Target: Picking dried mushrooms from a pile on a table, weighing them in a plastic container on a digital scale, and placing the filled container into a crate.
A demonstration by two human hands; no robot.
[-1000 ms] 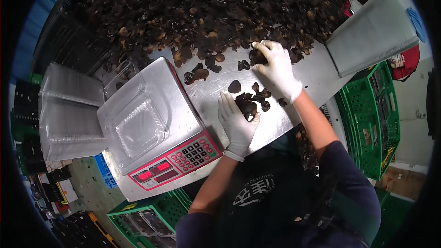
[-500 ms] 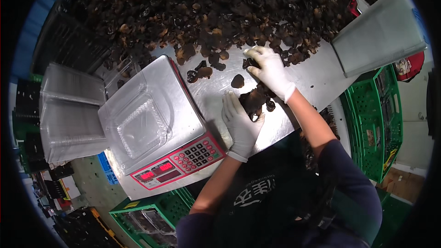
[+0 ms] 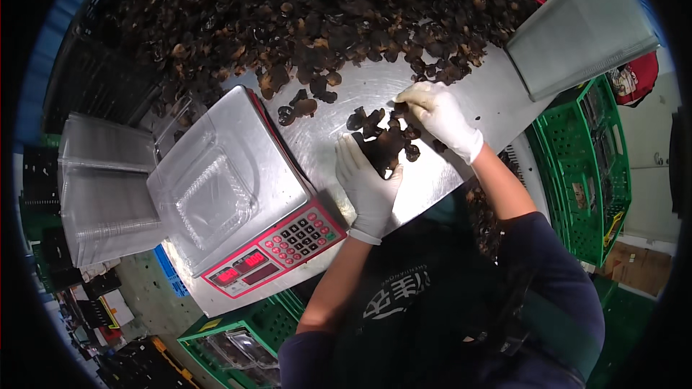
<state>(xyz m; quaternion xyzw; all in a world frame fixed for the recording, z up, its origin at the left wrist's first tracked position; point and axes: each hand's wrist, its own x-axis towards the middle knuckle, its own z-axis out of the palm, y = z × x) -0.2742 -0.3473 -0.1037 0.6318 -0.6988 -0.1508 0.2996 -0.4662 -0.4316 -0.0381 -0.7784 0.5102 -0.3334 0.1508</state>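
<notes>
Shiny, matt and leathery

The bench (image 3: 494, 94) is smooth, glossy metal; the scale pan (image 3: 277, 166), duller metal. The clear tray (image 3: 215, 198) is shiny plastic, the green crate (image 3: 566, 150) hard plastic. The dark pieces (image 3: 386, 145) look rough and leathery, glossy in places. The white gloves (image 3: 367, 186) look thin and matt, the right sleeve (image 3: 551, 263) matt cloth.

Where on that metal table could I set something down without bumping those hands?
The widest bare patch of metal table lies between the right hand and the stack of clear plastic. A smaller one separates the big dark heap from the pieces by the hands. It's crowded between the hands, where dark pieces cluster.
</notes>
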